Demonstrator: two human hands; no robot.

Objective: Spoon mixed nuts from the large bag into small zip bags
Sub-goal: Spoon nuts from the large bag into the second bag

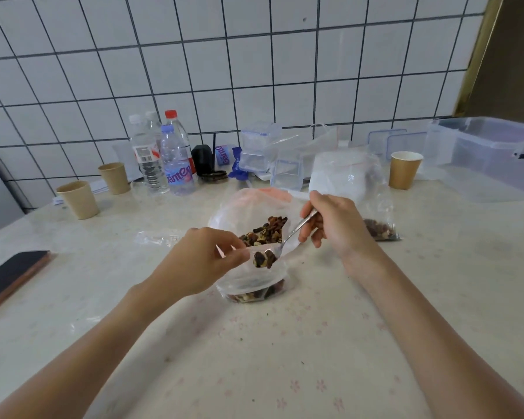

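The large clear bag (239,207) of mixed nuts lies open at the table's middle, its nuts (266,229) heaped inside. In front of it stands a small zip bag (254,282) with nuts at its bottom. My left hand (203,258) pinches the small bag's top edge and holds its mouth open. My right hand (330,225) grips a metal spoon (297,229) by its handle. The spoon's bowl, loaded with nuts, sits at the small bag's mouth. Another small bag with nuts (380,229) lies to the right.
A dark phone (11,276) lies at the left edge. Paper cups (77,199) (404,169), water bottles (176,158), clear plastic boxes (490,152) and a stack of empty zip bags (339,173) crowd the back of the table by the tiled wall. An empty small bag (158,237) lies left of the large bag.
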